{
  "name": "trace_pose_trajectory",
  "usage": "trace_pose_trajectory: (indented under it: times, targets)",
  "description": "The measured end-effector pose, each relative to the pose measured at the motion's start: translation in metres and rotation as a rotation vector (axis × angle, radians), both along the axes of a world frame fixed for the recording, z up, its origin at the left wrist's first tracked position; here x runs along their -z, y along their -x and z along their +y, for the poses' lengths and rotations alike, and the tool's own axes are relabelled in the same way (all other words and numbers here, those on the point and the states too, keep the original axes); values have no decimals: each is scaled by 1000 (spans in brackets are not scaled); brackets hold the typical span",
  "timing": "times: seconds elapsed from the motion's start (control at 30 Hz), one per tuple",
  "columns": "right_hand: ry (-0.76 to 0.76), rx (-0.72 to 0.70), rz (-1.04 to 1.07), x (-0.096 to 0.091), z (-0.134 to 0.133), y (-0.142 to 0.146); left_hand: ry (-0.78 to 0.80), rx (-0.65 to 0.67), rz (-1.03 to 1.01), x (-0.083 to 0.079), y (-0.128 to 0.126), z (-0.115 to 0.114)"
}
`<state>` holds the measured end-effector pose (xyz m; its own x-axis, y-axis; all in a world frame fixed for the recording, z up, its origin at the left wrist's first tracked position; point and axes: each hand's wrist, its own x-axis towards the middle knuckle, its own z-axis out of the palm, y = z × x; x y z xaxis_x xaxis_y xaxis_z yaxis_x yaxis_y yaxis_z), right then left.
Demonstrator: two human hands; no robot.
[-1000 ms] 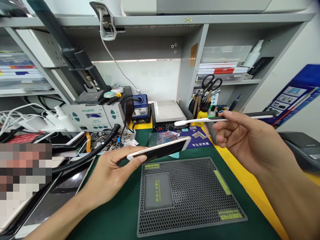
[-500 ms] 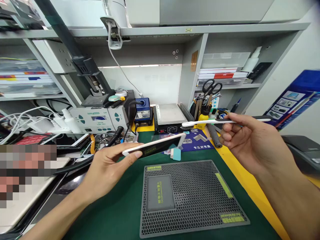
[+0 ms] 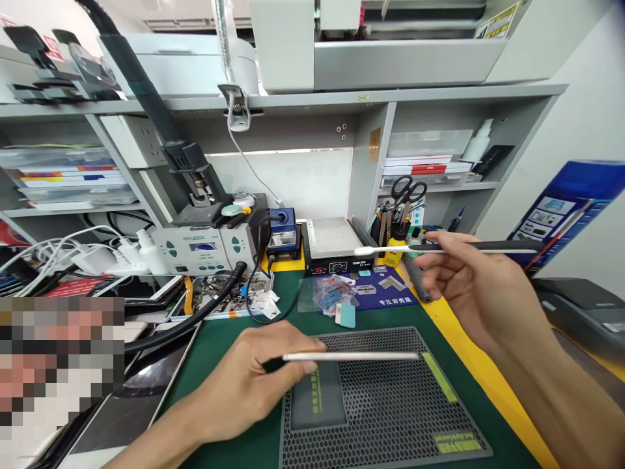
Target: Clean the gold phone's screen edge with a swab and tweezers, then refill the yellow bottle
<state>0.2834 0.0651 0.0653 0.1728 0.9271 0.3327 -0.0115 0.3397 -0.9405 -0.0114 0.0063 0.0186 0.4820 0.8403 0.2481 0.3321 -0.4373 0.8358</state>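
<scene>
My left hand [image 3: 266, 374] pinches one end of a thin white-edged phone [image 3: 366, 356] between thumb and fingers. The phone is held level above the mat and seen edge-on, so its faces are hidden. In my right hand [image 3: 473, 286] is a toothbrush [image 3: 390, 249] with a white neck and a black-and-white handle, its head pointing left. The brush is higher than the phone and apart from it. Below both lies a grey honeycomb mat [image 3: 390, 404] with yellow-green labels.
Behind the mat are a heating plate [image 3: 332, 238], a blue soldering unit [image 3: 283, 234] and a hot air station [image 3: 202, 251]. A tray of small parts [image 3: 219, 296] and a black hose [image 3: 195, 322] lie left. Scissors [image 3: 409, 190] and a yellow bottle [image 3: 396, 244] stand at the back right.
My left hand has brought the phone down and to the right over the mat, turning it from tilted to edge-on. My right hand still holds the toothbrush, slightly lower in view. The camera view has tilted up.
</scene>
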Motion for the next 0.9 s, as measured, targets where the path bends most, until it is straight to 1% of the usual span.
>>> trace_pose_trajectory:
  times: [0.07, 0.17, 0.23, 0.27, 0.3, 0.43, 0.57, 0.63, 0.7, 0.8, 0.9]
  targets:
    - [-41, -56, -173, 5, -3, 6, -42, 63, 7, 1, -2, -3]
    - [-68, -241, -611, 18, -2, 16, -115, 114, 32, 2, -1, -7]
    - [-64, -281, -864, 30, 1, 22, -141, 130, 59, 3, 0, -9]
    - [-64, -274, -944, 36, 3, 24, -157, 132, 70, 4, 1, -9]
    - [-62, -271, -983, 41, 4, 26, -180, 131, 78, 4, 1, -10]
    - [-57, -268, -1022, 54, 5, 35, -266, 150, 87, 2, 0, -11]
    - [-74, -292, -991, 56, 1, 45, -229, 156, 96, 0, -1, -11]
    - [-77, -289, -940, 54, 3, 44, -186, 143, 98, 0, -1, -11]
    - [-62, -246, -873, 50, 9, 36, -135, 131, 106, 1, 0, -11]
    - [-16, -130, -792, 45, 22, 15, -75, 128, 120, 2, 1, -11]
    - [39, -86, -786, 46, 33, -2, -49, 127, 110, 1, 1, -12]
